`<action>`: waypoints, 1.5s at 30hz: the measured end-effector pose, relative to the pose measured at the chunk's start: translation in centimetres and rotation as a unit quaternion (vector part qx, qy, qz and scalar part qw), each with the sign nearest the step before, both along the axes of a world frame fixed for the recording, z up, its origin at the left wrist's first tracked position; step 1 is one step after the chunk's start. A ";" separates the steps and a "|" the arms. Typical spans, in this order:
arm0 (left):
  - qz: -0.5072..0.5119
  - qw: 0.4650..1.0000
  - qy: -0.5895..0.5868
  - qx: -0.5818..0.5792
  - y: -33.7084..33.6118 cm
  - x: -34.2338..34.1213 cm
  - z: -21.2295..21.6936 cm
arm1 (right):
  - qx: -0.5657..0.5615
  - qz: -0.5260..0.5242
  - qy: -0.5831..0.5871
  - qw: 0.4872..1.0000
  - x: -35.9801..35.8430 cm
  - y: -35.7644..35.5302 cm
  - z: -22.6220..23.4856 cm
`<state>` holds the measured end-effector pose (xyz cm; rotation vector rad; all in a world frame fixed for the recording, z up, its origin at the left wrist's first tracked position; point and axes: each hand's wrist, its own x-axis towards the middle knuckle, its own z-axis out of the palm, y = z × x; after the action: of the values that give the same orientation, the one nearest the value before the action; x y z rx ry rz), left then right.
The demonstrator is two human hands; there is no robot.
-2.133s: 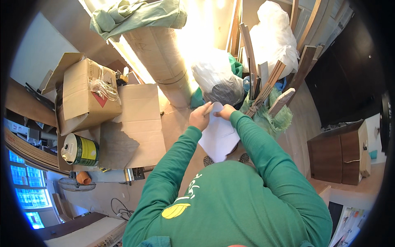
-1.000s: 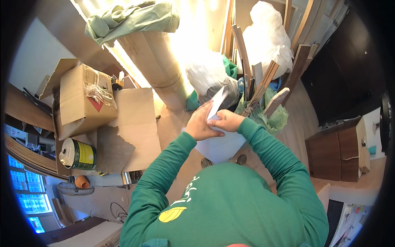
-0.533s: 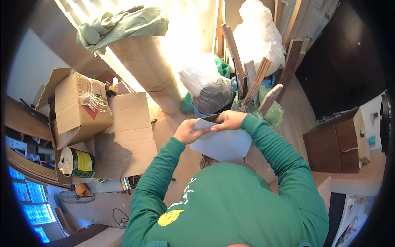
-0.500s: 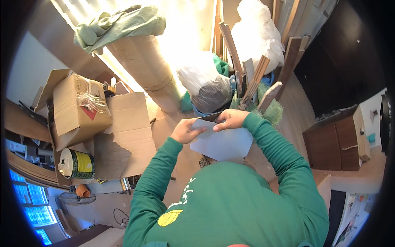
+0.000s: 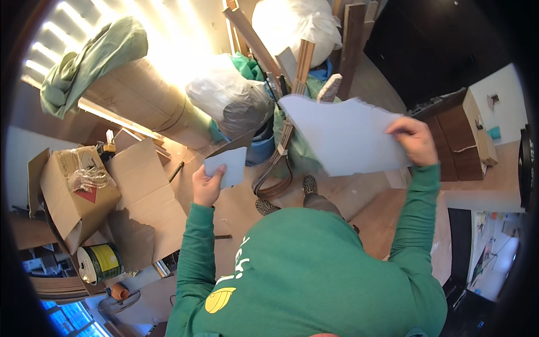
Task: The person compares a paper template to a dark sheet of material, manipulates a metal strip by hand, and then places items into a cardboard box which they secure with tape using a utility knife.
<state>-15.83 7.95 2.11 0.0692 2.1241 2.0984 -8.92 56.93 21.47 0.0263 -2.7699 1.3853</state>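
The top [image 5: 314, 269] is green, long-sleeved; its emblem [image 5: 220, 300] is yellow.

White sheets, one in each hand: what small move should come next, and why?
Perhaps set down the small white sheet, freeing the left hand to steady the large white sheet, which the right hand alone grips by one edge.

Sheet [image 5: 231, 167] in L hand [image 5: 207, 185], 2nd sheet [image 5: 348, 135] in R hand [image 5: 416, 141], box [image 5: 64, 194] to L, cabinet [image 5: 463, 135] R

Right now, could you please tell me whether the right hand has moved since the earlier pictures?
Yes. The right hand has moved to the right, away from the left hand and closer in view to the brown cabinet.
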 end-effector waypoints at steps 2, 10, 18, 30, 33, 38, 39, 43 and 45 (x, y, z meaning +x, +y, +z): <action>-0.042 0.998 0.003 -0.042 3.5 -0.2 0.6 | 0.032 -0.058 0.094 0.993 1.5 3.7 2.4; -0.174 0.929 0.266 -0.189 23.7 -3.7 0.9 | 0.107 -0.294 0.194 0.930 2.3 17.0 -3.2; -0.204 0.865 0.269 -0.372 37.0 -6.6 -4.5 | 0.187 -0.273 -0.162 0.930 -8.2 16.1 -27.2; -0.305 0.771 0.074 -0.554 43.8 -9.9 -3.7 | 0.137 -0.215 -0.176 0.951 -10.6 14.0 -34.5; -0.299 0.771 0.034 -0.562 45.9 -11.2 -5.0 | 0.137 -0.211 -0.135 0.959 -7.8 15.2 -34.6; -0.308 0.723 -0.004 -0.618 49.0 -13.5 -8.7 | 0.142 -0.220 -0.061 0.963 -5.0 14.6 -35.0; -0.349 0.682 0.010 -0.643 49.5 -14.2 -9.0 | 0.138 -0.227 -0.050 0.963 -4.7 14.3 -35.4; -0.397 0.604 0.055 -0.689 50.6 -16.1 -10.6 | 0.120 -0.228 -0.052 0.965 -4.4 13.8 -34.5; -0.399 0.602 0.035 -0.691 51.0 -16.6 -10.5 | 0.111 -0.227 -0.055 0.966 -4.3 14.0 -34.1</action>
<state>-32.44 58.92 -8.35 0.7049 2.3797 -0.2620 -13.23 70.92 -12.65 -0.6511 -2.7532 0.9864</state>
